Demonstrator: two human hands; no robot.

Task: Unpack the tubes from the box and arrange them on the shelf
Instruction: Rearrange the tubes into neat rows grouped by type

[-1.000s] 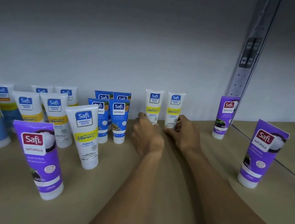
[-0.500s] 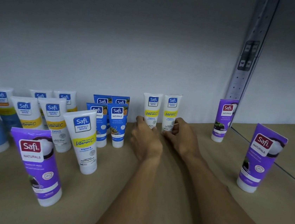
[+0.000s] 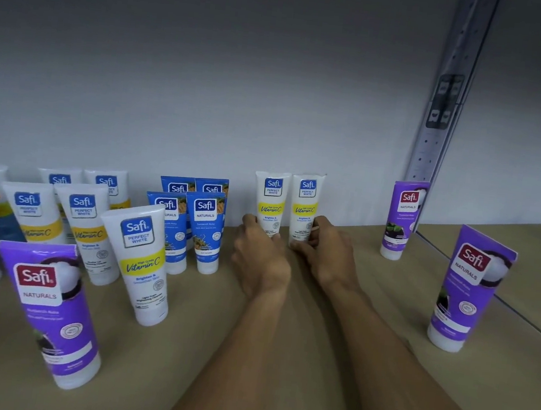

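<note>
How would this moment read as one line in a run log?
left hand: grips left white tube | right hand: grips right white tube | both upright on shelf

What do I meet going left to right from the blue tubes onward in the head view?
Blue tubes, left white tube in left hand, right white tube in right hand, far purple tube, near-right purple tube.

The left white tube [image 3: 271, 201] and the right white tube [image 3: 306, 202], both yellow-banded, are stood cap-down, just beside each other, at the back of the wooden shelf [image 3: 200, 331]. The blue tubes [image 3: 204, 227] are clustered to their left. The purple tubes [image 3: 48, 311] are stood well apart, at front left and at right.
</note>
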